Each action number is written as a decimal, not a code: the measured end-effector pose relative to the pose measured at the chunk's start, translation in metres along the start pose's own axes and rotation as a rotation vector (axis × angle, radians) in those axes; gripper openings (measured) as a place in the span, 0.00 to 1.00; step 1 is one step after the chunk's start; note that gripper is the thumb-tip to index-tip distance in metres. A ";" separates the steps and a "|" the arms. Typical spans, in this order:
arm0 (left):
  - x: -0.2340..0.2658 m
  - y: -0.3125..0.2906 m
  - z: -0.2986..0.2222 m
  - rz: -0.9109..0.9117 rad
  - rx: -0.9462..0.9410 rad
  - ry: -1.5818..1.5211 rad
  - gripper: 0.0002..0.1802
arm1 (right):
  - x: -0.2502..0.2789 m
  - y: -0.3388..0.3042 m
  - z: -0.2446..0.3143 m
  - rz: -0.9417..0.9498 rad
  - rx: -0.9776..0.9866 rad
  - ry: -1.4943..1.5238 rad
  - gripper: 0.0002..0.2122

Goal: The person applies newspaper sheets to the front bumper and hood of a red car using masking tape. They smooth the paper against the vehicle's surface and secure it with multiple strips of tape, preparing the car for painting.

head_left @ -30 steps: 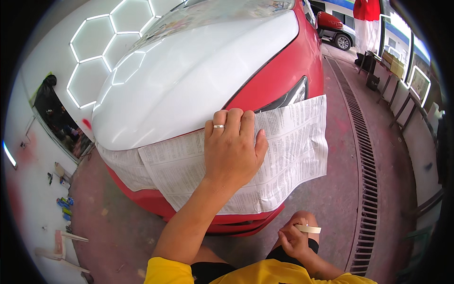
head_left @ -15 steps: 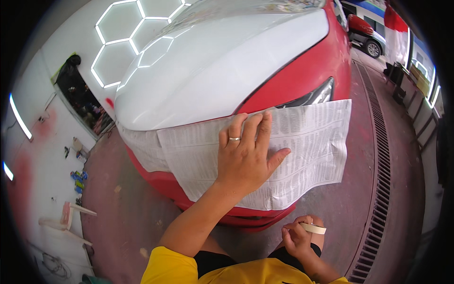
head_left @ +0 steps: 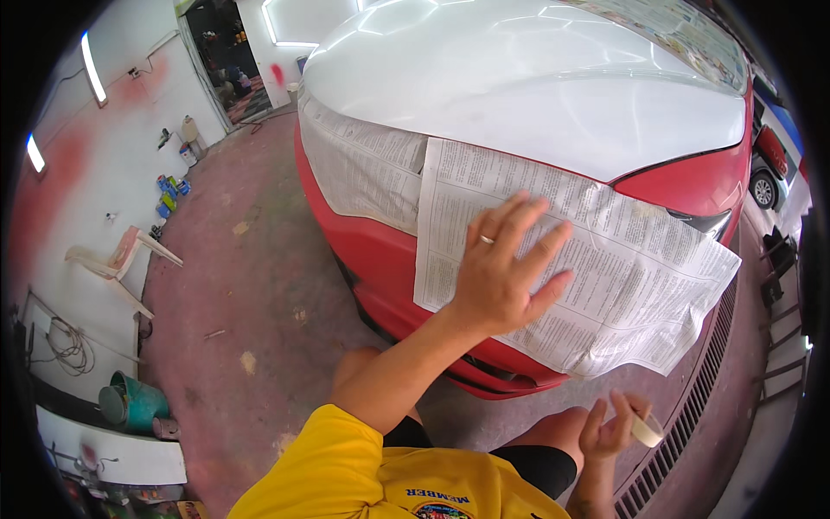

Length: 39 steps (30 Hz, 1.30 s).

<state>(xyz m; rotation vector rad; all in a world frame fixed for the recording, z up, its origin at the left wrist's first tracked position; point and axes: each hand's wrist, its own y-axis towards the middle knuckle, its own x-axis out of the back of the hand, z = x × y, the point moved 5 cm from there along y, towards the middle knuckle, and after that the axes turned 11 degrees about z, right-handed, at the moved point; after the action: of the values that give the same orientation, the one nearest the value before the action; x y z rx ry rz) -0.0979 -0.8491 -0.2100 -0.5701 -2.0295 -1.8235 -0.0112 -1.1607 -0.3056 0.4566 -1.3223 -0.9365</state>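
Note:
Fingers spread, my left hand [head_left: 513, 272] lies against a sheet of newspaper [head_left: 622, 251] on the front of a red car. The sheet's upper edge runs along the lower edge of the white hood [head_left: 536, 95], and its right end reaches below the headlight [head_left: 702, 223]. Another newspaper sheet [head_left: 359, 164] covers the front to the left, meeting the first one. Low at the right, near my knee, my right hand [head_left: 608, 430] is closed on a roll of masking tape [head_left: 648, 430]. The red bumper [head_left: 380, 264] shows under the paper.
A floor drain grate [head_left: 696, 406] runs along the right. At the left wall are a pale plastic chair [head_left: 121, 259], spray cans [head_left: 169, 195], a coiled cable [head_left: 69, 350] and a green bucket [head_left: 138, 402]. More paper covers the windshield [head_left: 674, 30].
The view has swung left, so the car sits farther right in it. My left hand stays on the newspaper, fingers more spread. My right hand, with the tape roll, has moved away from my knee.

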 end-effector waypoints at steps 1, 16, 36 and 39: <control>0.008 -0.002 0.018 -0.050 0.030 0.023 0.36 | 0.008 0.017 -0.001 -0.040 0.045 -0.034 0.13; 0.033 -0.023 0.112 0.088 0.224 0.248 0.51 | -0.022 0.152 0.086 0.101 0.132 -0.156 0.18; 0.049 -0.005 0.114 0.017 0.359 0.529 0.35 | 0.000 0.084 0.060 -0.006 0.232 0.240 0.19; 0.052 -0.004 0.104 -0.018 0.367 0.525 0.36 | -0.004 0.088 0.081 0.149 0.461 0.436 0.20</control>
<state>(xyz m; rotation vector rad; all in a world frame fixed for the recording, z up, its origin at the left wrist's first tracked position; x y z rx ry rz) -0.1444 -0.7432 -0.1982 0.0335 -1.9198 -1.3660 -0.0602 -1.0895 -0.2233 0.8517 -1.1424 -0.3687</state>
